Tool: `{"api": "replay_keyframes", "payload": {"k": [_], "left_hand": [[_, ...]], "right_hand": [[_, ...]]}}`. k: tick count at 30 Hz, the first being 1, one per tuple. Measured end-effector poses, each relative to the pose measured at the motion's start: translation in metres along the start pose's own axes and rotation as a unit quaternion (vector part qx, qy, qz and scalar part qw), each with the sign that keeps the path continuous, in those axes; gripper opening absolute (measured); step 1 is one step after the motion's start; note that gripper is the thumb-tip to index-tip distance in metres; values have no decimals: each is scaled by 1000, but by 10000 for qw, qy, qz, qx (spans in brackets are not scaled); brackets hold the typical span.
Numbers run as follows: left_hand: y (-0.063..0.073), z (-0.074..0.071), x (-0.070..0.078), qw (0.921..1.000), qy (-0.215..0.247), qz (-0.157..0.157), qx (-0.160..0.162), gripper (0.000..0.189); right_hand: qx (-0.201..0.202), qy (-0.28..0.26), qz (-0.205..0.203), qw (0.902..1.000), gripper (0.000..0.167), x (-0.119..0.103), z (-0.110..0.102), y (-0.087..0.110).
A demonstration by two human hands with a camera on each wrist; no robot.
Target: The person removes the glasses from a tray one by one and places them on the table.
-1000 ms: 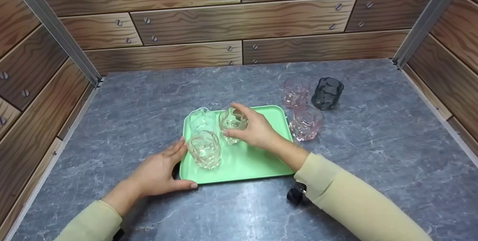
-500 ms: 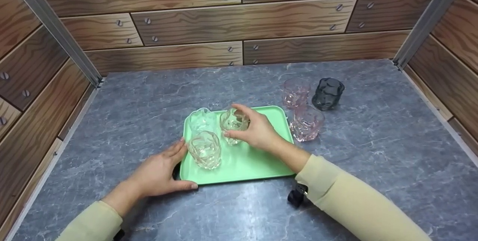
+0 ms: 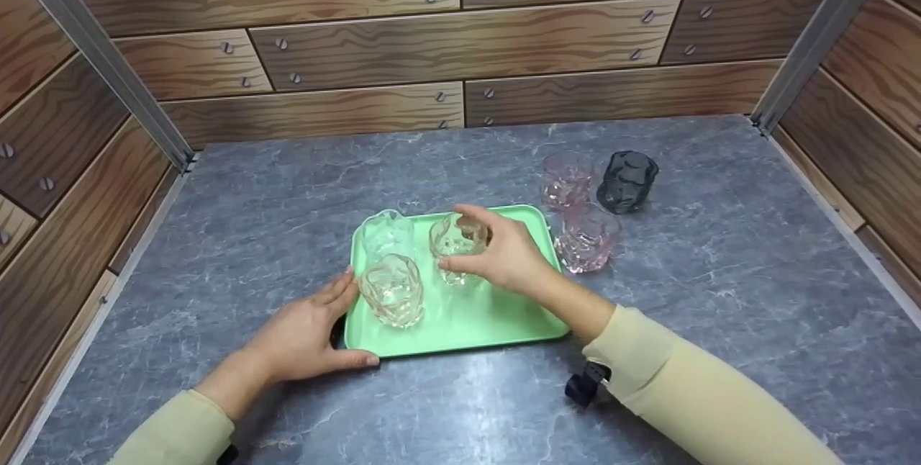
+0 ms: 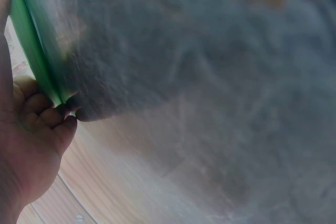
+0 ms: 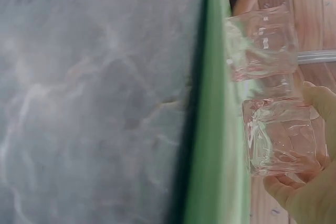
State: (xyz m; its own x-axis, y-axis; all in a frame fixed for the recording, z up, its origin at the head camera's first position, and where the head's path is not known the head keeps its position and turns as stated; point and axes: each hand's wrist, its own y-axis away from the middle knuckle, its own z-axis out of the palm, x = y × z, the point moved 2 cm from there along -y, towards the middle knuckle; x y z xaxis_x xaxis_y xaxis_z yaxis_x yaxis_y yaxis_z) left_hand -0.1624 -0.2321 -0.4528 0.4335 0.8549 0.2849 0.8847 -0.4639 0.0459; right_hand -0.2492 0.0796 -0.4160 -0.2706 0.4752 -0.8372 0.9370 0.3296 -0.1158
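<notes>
My right hand [image 3: 512, 258] grips a clear, faintly amber faceted drinking glass [image 3: 453, 240] between thumb and fingers over the green tray [image 3: 496, 314]. In the right wrist view the held glass [image 5: 283, 135] stands upright beyond the tray's rim; whether its base touches the tray cannot be made out. My left hand [image 3: 298, 335] holds the tray's near left corner, thumb along the front edge and fingers at the left side. In the left wrist view those fingers [image 4: 39, 106] curl at the green rim. Another clear glass [image 3: 394, 292] and a bluish clear glass [image 3: 387, 233] stand on the tray's left part.
Two pink glasses [image 3: 586, 240] and a dark grey glass [image 3: 627, 181] stand on the grey marbled table [image 3: 288, 177], to the right of the tray and behind it. Wood-patterned walls [image 3: 360, 47] enclose the back and sides.
My right hand has shifted slightly right and nearer with the glass, widening the gap to the other two on the tray. The left hand and tray stay about where they were.
</notes>
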Motion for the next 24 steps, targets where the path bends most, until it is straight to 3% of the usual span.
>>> {"api": "replay_keyframes", "payload": {"k": [10, 17, 24], "left_hand": [[0, 0, -1, 10000, 2, -9, 1, 124], [1, -1, -1, 10000, 19, 14, -11, 124], [0, 0, 1, 10000, 23, -18, -14, 123]], "right_hand": [[61, -464, -468, 9978, 93, -34, -36, 11], [278, -324, -712, 9966, 92, -52, -69, 21], [461, 24, -704, 9965, 92, -59, -103, 33]]}}
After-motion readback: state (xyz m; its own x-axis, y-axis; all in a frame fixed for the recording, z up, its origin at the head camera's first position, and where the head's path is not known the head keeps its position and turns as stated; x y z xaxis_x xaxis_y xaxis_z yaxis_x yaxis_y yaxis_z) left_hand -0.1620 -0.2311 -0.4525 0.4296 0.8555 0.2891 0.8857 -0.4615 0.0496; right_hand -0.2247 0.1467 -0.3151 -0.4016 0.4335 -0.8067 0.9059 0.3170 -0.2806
